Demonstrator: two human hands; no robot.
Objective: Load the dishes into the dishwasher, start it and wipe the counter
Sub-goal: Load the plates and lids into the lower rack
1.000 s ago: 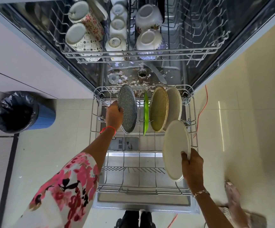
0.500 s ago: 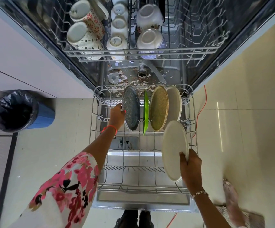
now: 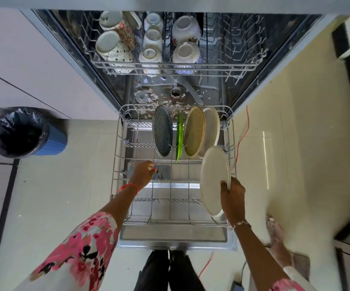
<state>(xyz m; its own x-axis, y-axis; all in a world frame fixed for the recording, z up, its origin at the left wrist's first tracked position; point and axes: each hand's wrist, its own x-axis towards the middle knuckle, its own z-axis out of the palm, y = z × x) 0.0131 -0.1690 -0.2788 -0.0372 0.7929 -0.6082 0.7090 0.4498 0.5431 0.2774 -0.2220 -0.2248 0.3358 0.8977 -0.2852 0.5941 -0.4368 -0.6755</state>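
The right hand [image 3: 231, 196] gripped a cream plate [image 3: 214, 181] by its lower rim, held on edge over the lower rack [image 3: 117, 152], just in front of four standing plates [image 3: 194, 131]. The left hand [image 3: 143, 173] hung loosely curled and empty over the rack, apart from the dark speckled plate [image 3: 162, 133].

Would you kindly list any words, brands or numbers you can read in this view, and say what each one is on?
Short dark print, too blurred to read: base of the upturned white cup at the back of the upper rack.
Similar dark print, also unreadable: base of the front white cup in the same row.
No other text shows.
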